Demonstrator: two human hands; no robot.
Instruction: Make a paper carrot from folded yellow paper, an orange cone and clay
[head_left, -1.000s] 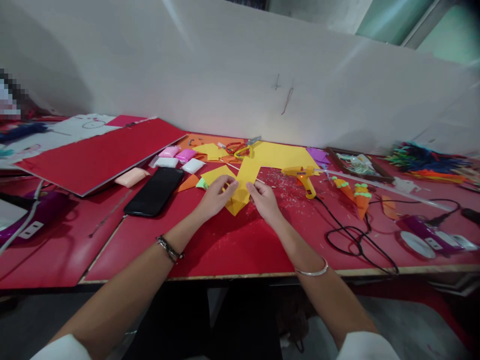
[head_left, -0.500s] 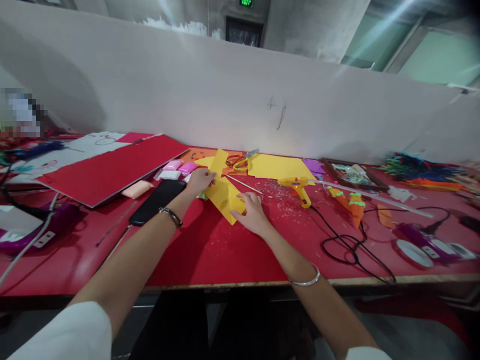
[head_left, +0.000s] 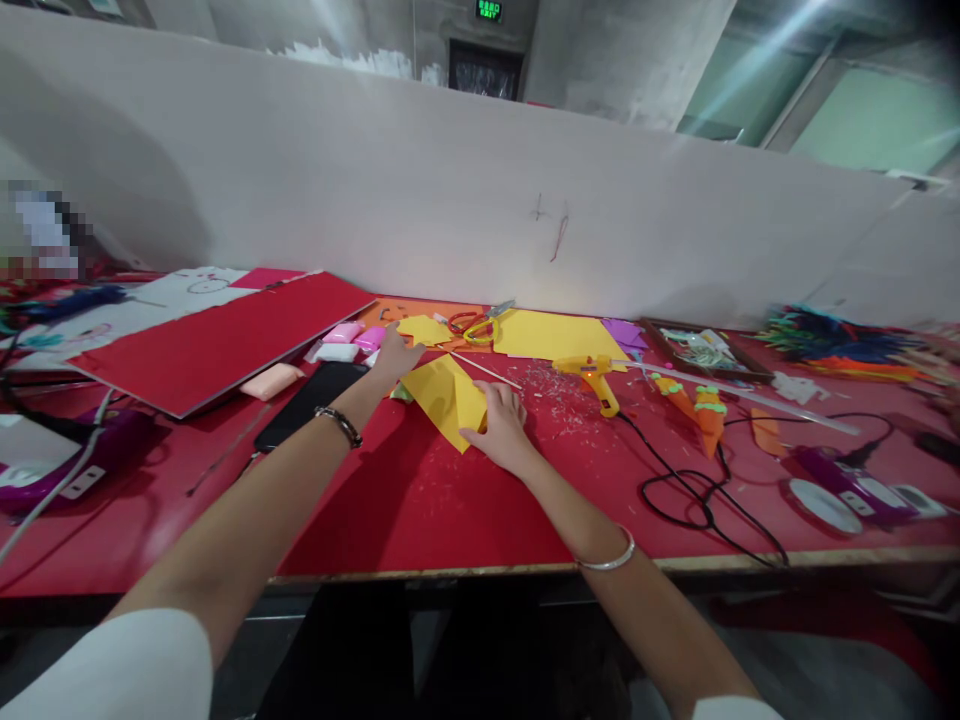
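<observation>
A creased sheet of yellow paper lies on the red table in front of me, with part of it raised. My right hand has its curved fingers and thumb about the sheet's right edge. Just beyond the sheet's left corner, my left hand reaches forward with thumb and fingers apart, holding nothing visible. Near its fingertips is a smaller yellow paper piece on orange paper. Scissors with red and yellow handles rest behind. A thin white stick lies past the sheet.
A yellow hot glue gun with a black cord lies right, near orange carrot-like pieces. At left are a black phone, pink and white packets, and a large red board. A wall bounds the table's back.
The yellow strip that my left hand held up has left its fingers, and they have spread. My right fingers have closed in around the sheet's edge. The sheet looks more raised.
</observation>
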